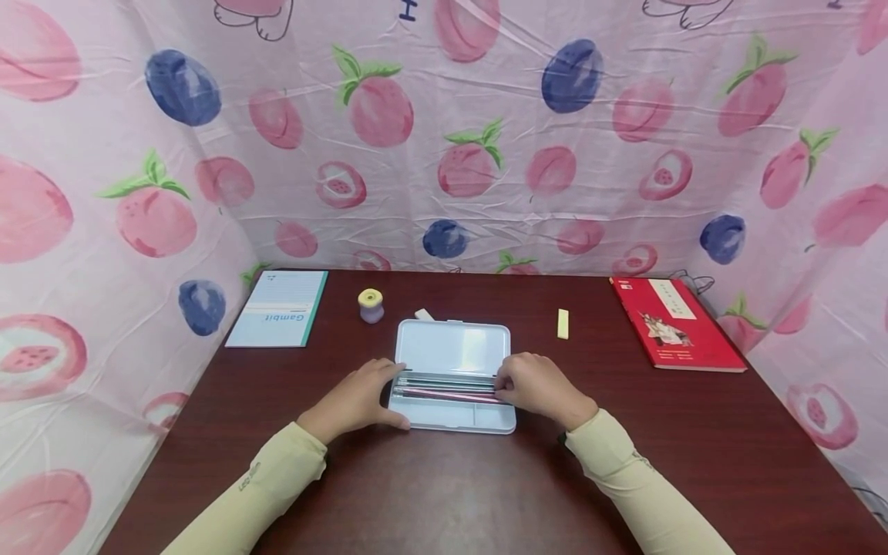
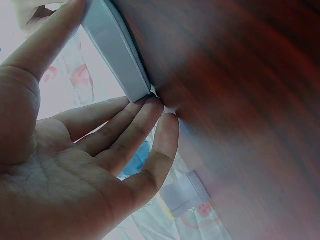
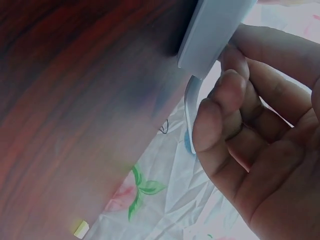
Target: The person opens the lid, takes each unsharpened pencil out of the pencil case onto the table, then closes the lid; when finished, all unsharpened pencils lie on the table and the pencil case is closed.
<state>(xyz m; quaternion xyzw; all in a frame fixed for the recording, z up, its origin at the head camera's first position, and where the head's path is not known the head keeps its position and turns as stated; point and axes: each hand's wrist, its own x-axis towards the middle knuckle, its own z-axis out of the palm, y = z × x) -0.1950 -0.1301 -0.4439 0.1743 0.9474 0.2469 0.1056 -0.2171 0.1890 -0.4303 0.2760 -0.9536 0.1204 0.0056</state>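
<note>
A pale blue-white pencil case point(image 1: 454, 347) lies with its lid folded back on the table. Several pencils point(image 1: 447, 395), one of them pinkish, lie lengthwise across its tray. My left hand point(image 1: 354, 399) spans the case's left end, thumb at the front corner and fingertips near the hinge. Those fingers point(image 2: 132, 127) stay fairly straight and touch the case wall point(image 2: 117, 50). At the right end, my right hand point(image 1: 537, 385) has its fingers curled and pinches the end of a pencil; the fingertips hide that end. The right wrist view shows the curled fingers point(image 3: 232, 92) beside the case edge point(image 3: 210, 40).
A white-blue notebook point(image 1: 277, 308) lies at the back left, near a yellow-topped purple small pot point(image 1: 371, 306). Behind the case is a small white block point(image 1: 424, 314). A pale yellow strip point(image 1: 563, 324) and a red book point(image 1: 676, 324) lie to the right. Printed cloth hangs behind the table.
</note>
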